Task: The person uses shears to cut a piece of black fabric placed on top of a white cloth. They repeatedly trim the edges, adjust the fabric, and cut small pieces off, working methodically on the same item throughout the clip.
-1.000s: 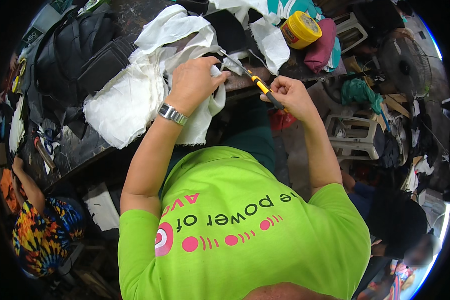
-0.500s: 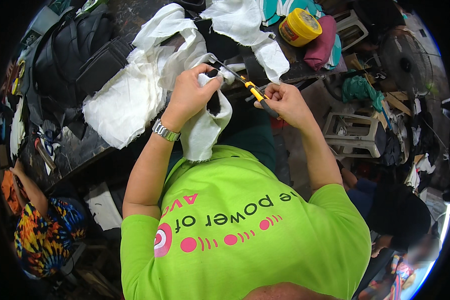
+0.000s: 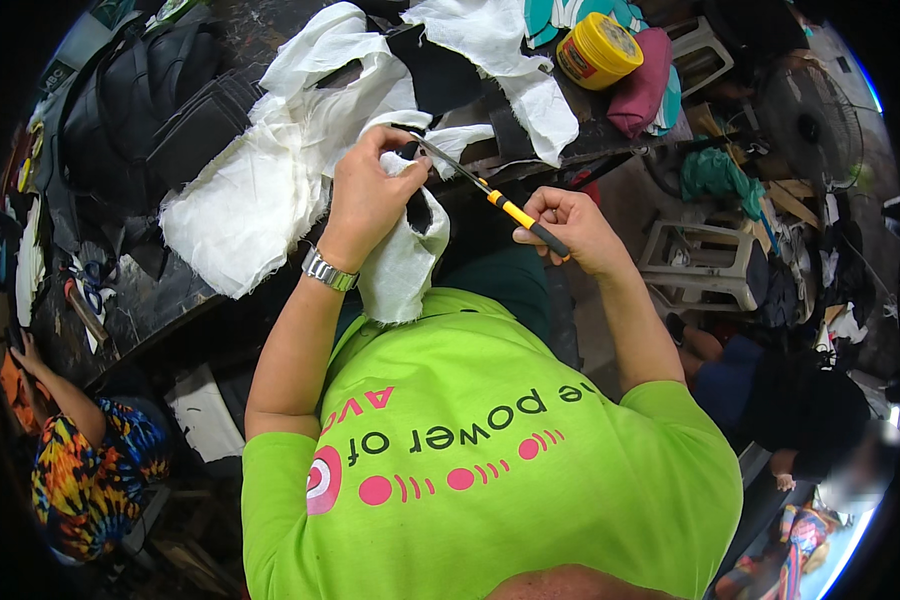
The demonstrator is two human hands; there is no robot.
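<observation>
My left hand [image 3: 368, 195], wearing a steel watch, is closed on a bunched piece of white cloth [image 3: 400, 270] with ragged edges, thumb and fingers pinching it. A small black piece [image 3: 408, 151] shows beside the thumb. In my right hand [image 3: 578, 232] is a pair of scissors [image 3: 510, 209] with yellow and black handles. Their blades reach up and left to the cloth at my left fingertips; whether the tips are in the cloth is hard to make out. More white cloth [image 3: 245, 200] spreads over the table just beyond and left of my left hand.
The dark table [image 3: 160, 310] carries black bags [image 3: 135, 120] at left, a yellow tub [image 3: 598, 52] and a maroon pouch [image 3: 640, 85] at far right. Plastic stools [image 3: 700, 262] and a fan [image 3: 810, 125] stand on the right. Other people sit at lower left and right.
My right hand and the scissors have come slightly toward me, and the blade tips have shifted left and down. My left hand has moved a little left with the cloth.
</observation>
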